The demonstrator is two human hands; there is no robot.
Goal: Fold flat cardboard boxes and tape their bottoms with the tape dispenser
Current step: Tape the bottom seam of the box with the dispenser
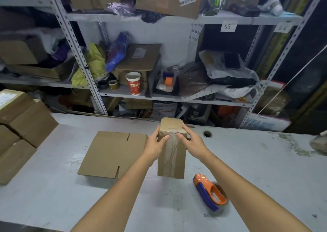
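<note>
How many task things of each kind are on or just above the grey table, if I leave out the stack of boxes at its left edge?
Folded box, taped, gripped by the left hand and the right hand: 1
Flat cardboard box: 1
Tape dispenser: 1
Total: 3

folded box [171,159]: brown, clear glossy tape strip | flat cardboard box [111,153]: brown | tape dispenser [209,192]: orange + blue | table [256,161]: pale grey, scuffed | paper cup [133,83]: red, white rim | shelf rack [83,61]: grey, perforated
</note>
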